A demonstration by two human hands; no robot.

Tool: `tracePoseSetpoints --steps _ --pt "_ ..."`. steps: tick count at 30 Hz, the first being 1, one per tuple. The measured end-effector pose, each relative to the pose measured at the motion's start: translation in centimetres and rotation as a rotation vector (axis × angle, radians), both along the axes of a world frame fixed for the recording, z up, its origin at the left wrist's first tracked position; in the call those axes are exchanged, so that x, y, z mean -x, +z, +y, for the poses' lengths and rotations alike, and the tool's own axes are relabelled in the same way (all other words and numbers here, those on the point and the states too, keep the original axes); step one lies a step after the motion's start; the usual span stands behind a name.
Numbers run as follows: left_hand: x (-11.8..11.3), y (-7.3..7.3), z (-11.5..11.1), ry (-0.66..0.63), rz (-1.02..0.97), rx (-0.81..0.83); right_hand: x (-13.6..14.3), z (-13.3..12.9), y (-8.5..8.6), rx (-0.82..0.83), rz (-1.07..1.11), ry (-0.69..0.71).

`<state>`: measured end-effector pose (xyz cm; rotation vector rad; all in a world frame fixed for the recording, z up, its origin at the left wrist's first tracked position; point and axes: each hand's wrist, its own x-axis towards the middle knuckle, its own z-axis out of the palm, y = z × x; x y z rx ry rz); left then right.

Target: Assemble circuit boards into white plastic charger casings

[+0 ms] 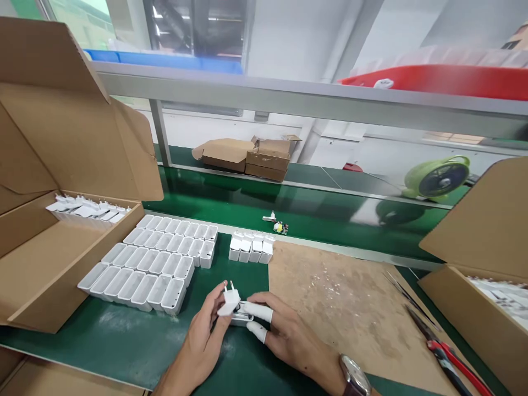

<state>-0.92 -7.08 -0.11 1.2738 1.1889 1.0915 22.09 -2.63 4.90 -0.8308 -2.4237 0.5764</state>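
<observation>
"What are you holding?"

"A white plug top with two pins pointing up. My left grip pinches it between thumb and fingers, and it sits tilted over a white casing right between my two hands."

"And your other hand?"

"My right grip has white finger covers on, and those fingertips press together around the casing's right end. How firmly, I can't tell. There's a watch on that wrist."

"What's near you?"

"Straight ahead of my grip, a short row of capped casings stands on the green bench. Ahead and to the left of my left grip are rows of open casings, packed side by side."

"To your right?"

"A stained brown sheet starts just beyond my right grip. On its far right side lie tweezers and red-and-black pliers."

"Further out?"

"An open carton well to the left of my grip, holding white parts along its far end; another box well to the right; and ahead, past the capped casings, small loose parts on a green belt."
</observation>
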Motion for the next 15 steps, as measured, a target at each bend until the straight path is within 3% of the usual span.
tracePoseSetpoints --steps 4,9,15 --pt "0.2 1.2 -0.3 0.109 0.057 0.091 0.5 -0.2 -0.5 -0.120 0.007 0.019" --pt "-0.1 2.2 -0.9 0.135 0.046 0.113 0.8 -0.7 -1.2 -0.186 0.009 0.008" --pt "0.4 -0.1 -0.9 0.106 0.042 0.032 1.3 -1.1 -0.9 -0.141 0.006 0.011"
